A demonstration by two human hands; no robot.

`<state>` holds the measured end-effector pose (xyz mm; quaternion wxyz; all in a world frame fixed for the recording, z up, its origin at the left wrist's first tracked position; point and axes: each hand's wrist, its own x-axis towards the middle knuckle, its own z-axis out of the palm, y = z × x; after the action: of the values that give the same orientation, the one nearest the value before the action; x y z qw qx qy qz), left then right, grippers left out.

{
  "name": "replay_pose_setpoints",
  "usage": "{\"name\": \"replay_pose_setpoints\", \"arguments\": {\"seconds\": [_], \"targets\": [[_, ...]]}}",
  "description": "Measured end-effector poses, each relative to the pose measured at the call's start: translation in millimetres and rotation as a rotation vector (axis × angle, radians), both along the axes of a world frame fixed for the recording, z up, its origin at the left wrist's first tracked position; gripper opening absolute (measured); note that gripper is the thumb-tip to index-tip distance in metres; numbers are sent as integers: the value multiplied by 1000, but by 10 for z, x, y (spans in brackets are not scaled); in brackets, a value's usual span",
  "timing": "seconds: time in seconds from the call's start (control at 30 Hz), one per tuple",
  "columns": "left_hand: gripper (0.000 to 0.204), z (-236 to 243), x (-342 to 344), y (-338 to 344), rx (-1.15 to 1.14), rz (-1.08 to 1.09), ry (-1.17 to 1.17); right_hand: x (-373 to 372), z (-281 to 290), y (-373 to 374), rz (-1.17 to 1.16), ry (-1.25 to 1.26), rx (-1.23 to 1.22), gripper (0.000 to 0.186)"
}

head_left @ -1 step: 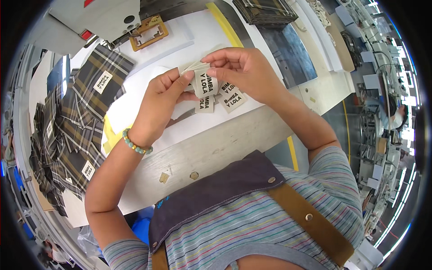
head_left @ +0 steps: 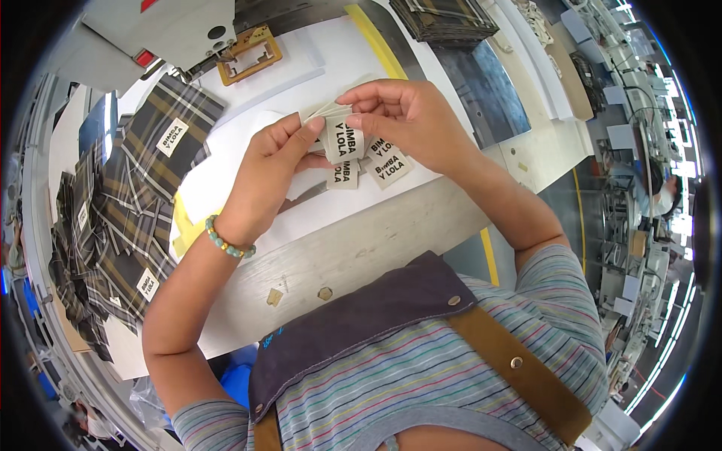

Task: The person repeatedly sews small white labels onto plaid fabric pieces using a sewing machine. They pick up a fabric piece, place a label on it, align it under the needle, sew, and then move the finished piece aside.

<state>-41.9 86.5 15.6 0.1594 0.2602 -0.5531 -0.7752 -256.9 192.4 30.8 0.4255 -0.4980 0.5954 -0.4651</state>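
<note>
My left hand [head_left: 265,169] is closed on a small fanned bunch of cream fabric labels [head_left: 316,113] with dark print. Thumb and finger of my right hand [head_left: 421,124] pinch the edge of the front label [head_left: 344,143], which overlaps the bunch. Below the hands, several loose labels [head_left: 391,167] lie on the white work surface [head_left: 308,214]. To the left, dark plaid fabric pieces [head_left: 154,161] are heaped, some bearing a cream label [head_left: 172,137] of the same kind. A beaded bracelet circles my left wrist.
A sewing machine head [head_left: 154,34] stands at the far left, with an orange-brown clamp frame [head_left: 252,56] beside it. A stack of plaid pieces [head_left: 444,19] sits at the far right. Yellow tape [head_left: 376,41] crosses the surface. The table's pale front edge [head_left: 361,240] runs before my apron.
</note>
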Motion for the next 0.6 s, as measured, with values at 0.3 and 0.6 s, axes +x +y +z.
{"name": "replay_pose_setpoints", "arguments": {"seconds": [0.3,0.6], "targets": [[38,21,-11,-14,35,-11,47,-65,44,-39,32,-45,10,31],[40,91,-31,-86,78,-7,62,-410,174,-81,43,-58,28,27]]}}
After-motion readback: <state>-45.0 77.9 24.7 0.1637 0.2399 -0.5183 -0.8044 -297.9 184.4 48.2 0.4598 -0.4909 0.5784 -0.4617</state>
